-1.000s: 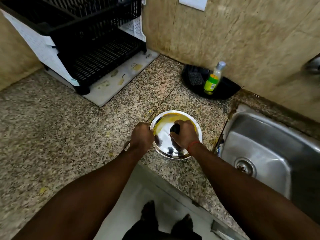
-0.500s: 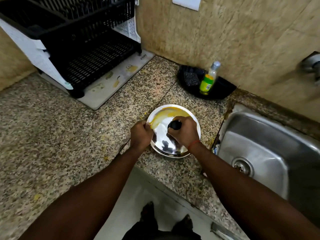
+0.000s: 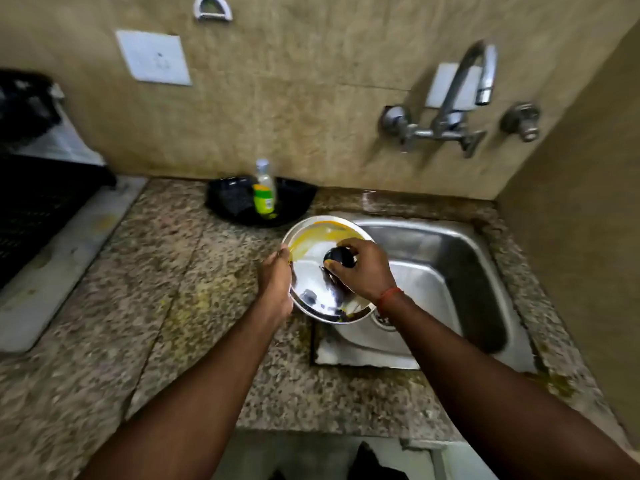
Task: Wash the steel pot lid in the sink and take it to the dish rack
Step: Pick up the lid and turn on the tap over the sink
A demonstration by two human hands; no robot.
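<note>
The round steel pot lid, smeared yellow along its far side, hangs over the left edge of the steel sink. My right hand grips the lid's black knob from above. My left hand holds the lid's left rim, fingers curled on the edge. The lid is tilted slightly and lifted off the counter. The black dish rack shows at the far left edge, blurred.
A wall tap with two valves stands above the sink. A black tray holding a green-labelled soap bottle and a dark scrubber sits behind the lid. The speckled granite counter runs left to the rack's white drip mat.
Both hands lifted the lid off the counter and carried it right, to the sink's left edge. My view swung right and up, bringing the tap in and pushing the rack out left.
</note>
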